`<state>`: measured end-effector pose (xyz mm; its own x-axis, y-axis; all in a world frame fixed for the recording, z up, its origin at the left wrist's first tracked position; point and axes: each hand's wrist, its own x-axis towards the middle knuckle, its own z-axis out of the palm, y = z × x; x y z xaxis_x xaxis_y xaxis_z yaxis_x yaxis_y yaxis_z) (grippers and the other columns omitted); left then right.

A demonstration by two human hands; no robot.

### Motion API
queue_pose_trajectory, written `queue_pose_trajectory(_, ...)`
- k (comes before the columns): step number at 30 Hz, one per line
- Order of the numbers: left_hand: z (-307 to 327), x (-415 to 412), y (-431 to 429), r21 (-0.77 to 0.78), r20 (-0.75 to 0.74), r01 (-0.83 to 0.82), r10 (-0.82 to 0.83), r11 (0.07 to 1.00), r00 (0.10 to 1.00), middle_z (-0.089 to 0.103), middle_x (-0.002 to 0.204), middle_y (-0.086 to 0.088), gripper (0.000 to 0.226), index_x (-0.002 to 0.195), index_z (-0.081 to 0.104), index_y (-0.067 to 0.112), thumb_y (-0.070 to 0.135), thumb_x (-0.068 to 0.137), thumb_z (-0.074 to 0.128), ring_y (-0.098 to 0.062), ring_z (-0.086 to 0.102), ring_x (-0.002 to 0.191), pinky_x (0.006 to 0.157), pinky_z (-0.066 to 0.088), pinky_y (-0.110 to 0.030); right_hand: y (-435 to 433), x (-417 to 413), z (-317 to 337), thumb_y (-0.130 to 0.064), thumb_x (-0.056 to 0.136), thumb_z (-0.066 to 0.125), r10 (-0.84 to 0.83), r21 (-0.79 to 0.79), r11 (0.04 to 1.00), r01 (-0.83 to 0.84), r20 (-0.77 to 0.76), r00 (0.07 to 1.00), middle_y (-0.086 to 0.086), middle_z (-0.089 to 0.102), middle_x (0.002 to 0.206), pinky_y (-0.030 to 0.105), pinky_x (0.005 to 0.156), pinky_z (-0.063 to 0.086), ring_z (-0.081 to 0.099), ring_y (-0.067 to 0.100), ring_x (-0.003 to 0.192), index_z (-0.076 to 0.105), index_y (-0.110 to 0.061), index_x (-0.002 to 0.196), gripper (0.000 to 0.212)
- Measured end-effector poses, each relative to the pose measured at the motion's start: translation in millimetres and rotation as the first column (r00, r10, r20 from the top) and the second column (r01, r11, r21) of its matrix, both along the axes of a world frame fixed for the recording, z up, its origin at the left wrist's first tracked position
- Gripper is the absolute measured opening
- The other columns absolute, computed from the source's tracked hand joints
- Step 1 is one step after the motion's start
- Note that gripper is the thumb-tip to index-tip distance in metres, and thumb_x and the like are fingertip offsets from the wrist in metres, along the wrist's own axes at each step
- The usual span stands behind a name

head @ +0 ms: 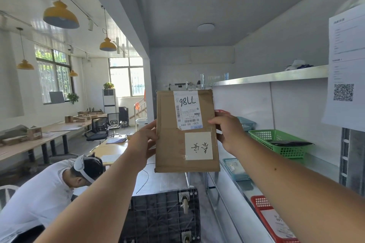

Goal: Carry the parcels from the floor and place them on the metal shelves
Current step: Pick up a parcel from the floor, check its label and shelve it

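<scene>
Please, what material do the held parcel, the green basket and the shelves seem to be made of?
Parcel: likely brown cardboard, matte, creased, with paper labels stuck on.
Green basket: probably moulded plastic, given its uniform colour and lattice walls.
Shelves: apparently sheet metal, grey with a dull shine.

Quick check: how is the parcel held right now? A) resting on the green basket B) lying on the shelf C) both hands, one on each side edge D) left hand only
C: the left hand and right hand grip opposite edges of the parcel, held upright in the air.
</scene>
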<state>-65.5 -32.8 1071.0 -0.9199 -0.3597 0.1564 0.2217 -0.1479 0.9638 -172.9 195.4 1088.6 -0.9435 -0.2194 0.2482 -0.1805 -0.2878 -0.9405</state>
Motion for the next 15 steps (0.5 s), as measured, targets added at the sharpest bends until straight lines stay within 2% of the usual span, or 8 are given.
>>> queue_pose_trajectory(2,-0.9,0.4,2.2,0.0,0.006,0.004,-0.004,1.0,1.0,0.082,0.103,0.008,0.069,0.125,0.075,0.029,-0.007,0.081,0.036,-0.02,0.068,0.089,0.067,0.055,-0.031,2.3,0.4,-0.7,0.007,0.09,0.06,-0.003,0.007,1.0,0.003,-0.002,1.0,0.014,0.077,0.097,0.031,0.068,0.056,0.071,0.024,0.079,0.076,-0.004,0.104,0.024)
queue_pose_trajectory(4,-2.0,0.6,4.6,0.002,0.007,0.005,-0.005,1.0,1.0,0.08,0.102,0.006,0.065,0.125,0.076,0.026,-0.005,0.084,0.037,-0.022,0.068,0.094,0.071,0.054,-0.033,3.8,1.1,-0.6,0.006,0.089,0.062,-0.002,0.035,0.999,0.003,-0.009,1.0,0.015,0.077,0.101,0.041,0.077,0.055,0.07,0.027,0.088,0.076,-0.004,0.107,0.025)
queue_pose_trajectory(6,-3.6,-1.1,6.1,0.027,0.009,0.0,0.0,1.0,1.0,0.078,0.108,0.002,0.062,0.125,0.077,0.022,-0.004,0.085,0.038,-0.024,0.067,0.099,0.074,0.054,-0.034,4.1,0.9,-0.5,0.003,0.088,0.063,-0.013,0.07,0.997,0.013,-0.008,1.0,0.012,0.078,0.099,0.052,0.082,0.052,0.07,0.028,0.091,0.08,-0.014,0.096,0.025)
queue_pose_trajectory(8,-4.7,-3.1,7.0,0.039,0.007,0.003,-0.003,0.999,1.0,0.077,0.115,0.001,0.06,0.125,0.078,0.022,-0.003,0.085,0.04,-0.024,0.067,0.095,0.07,0.054,-0.031,4.2,1.8,0.7,0.0,0.089,0.064,-0.02,0.09,0.996,0.02,-0.007,1.0,0.009,0.078,0.096,0.053,0.083,0.048,0.069,0.028,0.093,0.081,-0.019,0.089,0.026)
queue_pose_trajectory(10,-6.4,-6.7,6.5,0.034,0.007,0.0,0.0,0.999,1.0,0.078,0.117,0.001,0.057,0.125,0.079,0.021,0.0,0.085,0.045,-0.023,0.068,0.092,0.068,0.054,-0.029,6.2,2.6,1.9,0.0,0.092,0.063,-0.001,0.14,0.99,0.004,-0.022,1.0,0.004,0.078,0.091,0.042,0.083,0.045,0.068,0.027,0.093,0.081,-0.021,0.091,0.028)
queue_pose_trajectory(12,-7.7,-11.9,5.0,0.042,0.014,-0.03,0.03,0.999,0.999,0.078,0.108,-0.001,0.042,0.115,0.082,0.017,0.005,0.087,0.052,-0.022,0.066,0.09,0.076,0.053,-0.032,8.4,8.8,3.2,0.001,0.1,0.058,0.035,0.203,0.979,-0.025,-0.048,0.998,-0.003,0.075,0.088,0.025,0.07,0.042,0.068,0.018,0.085,0.078,-0.018,0.11,0.03)
queue_pose_trajectory(14,-8.6,-17.7,4.9,0.009,0.043,-0.074,0.074,0.997,0.996,0.073,0.097,-0.003,0.024,0.103,0.079,0.014,0.012,0.091,0.059,-0.02,0.062,0.081,0.084,0.05,-0.035,9.3,12.8,3.4,-0.003,0.106,0.053,0.056,0.229,0.972,-0.041,-0.058,0.997,-0.007,0.072,0.092,0.02,0.056,0.043,0.067,0.008,0.075,0.07,-0.02,0.133,0.036)
queue_pose_trajectory(15,-8.4,-21.2,5.8,-0.021,0.063,-0.091,0.092,0.996,0.994,0.07,0.098,-0.004,0.02,0.104,0.077,0.014,0.016,0.092,0.061,-0.019,0.06,0.078,0.085,0.049,-0.037,8.7,12.9,2.9,-0.008,0.109,0.051,0.062,0.235,0.971,-0.048,-0.054,0.997,-0.007,0.073,0.094,0.02,0.051,0.047,0.068,0.008,0.072,0.066,-0.024,0.14,0.039)
